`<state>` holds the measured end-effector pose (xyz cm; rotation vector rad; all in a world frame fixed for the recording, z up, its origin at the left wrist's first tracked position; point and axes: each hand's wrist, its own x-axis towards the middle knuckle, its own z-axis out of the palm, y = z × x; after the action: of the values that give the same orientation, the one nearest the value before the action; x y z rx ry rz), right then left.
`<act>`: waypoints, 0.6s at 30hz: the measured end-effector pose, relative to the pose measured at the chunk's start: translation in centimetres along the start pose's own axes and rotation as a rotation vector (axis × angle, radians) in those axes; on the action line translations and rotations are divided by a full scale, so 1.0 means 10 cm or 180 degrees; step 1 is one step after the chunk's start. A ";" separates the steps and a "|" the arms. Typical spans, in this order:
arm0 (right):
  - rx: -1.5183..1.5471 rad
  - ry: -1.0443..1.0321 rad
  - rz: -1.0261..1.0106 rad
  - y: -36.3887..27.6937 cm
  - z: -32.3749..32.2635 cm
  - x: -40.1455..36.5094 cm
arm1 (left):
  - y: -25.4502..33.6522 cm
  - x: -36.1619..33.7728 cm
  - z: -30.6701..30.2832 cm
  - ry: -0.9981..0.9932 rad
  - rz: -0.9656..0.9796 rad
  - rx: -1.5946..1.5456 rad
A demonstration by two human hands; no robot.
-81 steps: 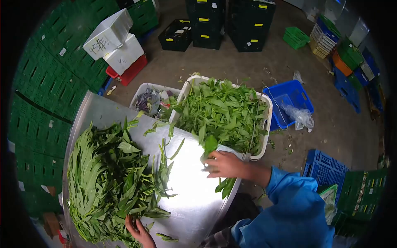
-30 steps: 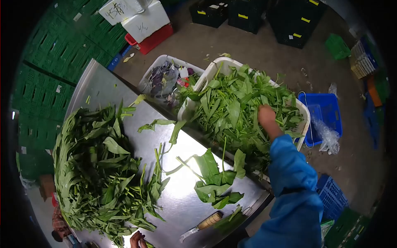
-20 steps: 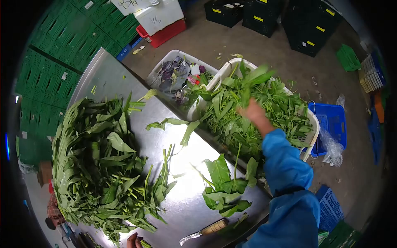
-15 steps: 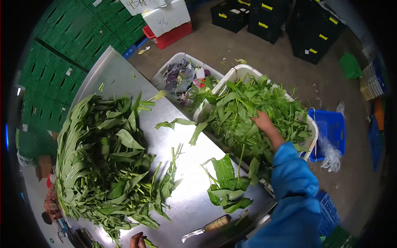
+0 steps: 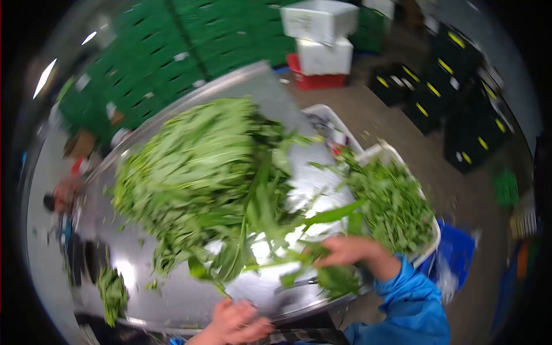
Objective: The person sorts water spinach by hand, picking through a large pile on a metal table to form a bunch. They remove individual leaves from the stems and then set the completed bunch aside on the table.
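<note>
My left hand (image 5: 237, 323) is at the table's near edge, blurred, its fingers closed at the lower end of a green leafy stalk (image 5: 233, 259). That stalk leans up over the metal table, with long leaves smeared by motion. To the right, my right hand (image 5: 348, 252) has its fingers curled down on leafy greens (image 5: 336, 280) above the table's near right side. Behind the stalk rises a large heap of leafy vegetables (image 5: 195, 155). A knife (image 5: 296, 286) lies blurred, partly covered by leaves, between the hands.
A white tub of loose greens (image 5: 435, 233) stands beyond the metal table (image 5: 135, 293). Beside it is a tub of scraps (image 5: 323, 109), with a blue crate (image 5: 460, 253) at the right. Green crates (image 5: 155, 52) and white boxes (image 5: 325, 56) stand behind. A small bunch (image 5: 112, 293) lies left.
The view has turned left. My right hand has come from the tub of greens back over the table. My left hand has moved further into view, with a leafy stalk at its fingers.
</note>
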<state>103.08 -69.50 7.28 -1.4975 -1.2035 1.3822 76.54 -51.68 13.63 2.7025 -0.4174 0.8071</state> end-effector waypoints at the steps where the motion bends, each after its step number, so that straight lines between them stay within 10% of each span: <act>1: -0.0163 -0.0521 -0.0351 0.00 0.26 0.29 | 0.11 0.09 -0.09 -0.0049 0.0314 0.0456; 4: 0.0540 -0.1093 -0.0511 -0.20 0.86 0.70 | -0.20 -0.14 -0.25 -0.1581 -0.1351 0.0392; 7: -0.0453 -0.1446 0.0130 -0.40 1.12 1.07 | -0.38 -0.98 -0.36 -0.2482 -0.3640 -0.1930; 11: -0.2096 0.0496 -0.1473 -0.68 1.85 1.47 | -0.59 -1.88 -0.35 -0.2210 -0.3937 -0.2102; 18: -0.3250 0.0209 -0.1543 -0.85 2.91 2.42 | -1.06 -2.45 -0.95 -0.1437 -0.4268 -0.3756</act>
<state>72.36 -45.88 4.90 -1.6605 -2.2159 0.3506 56.08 -33.93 5.37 1.4081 0.6344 -0.3817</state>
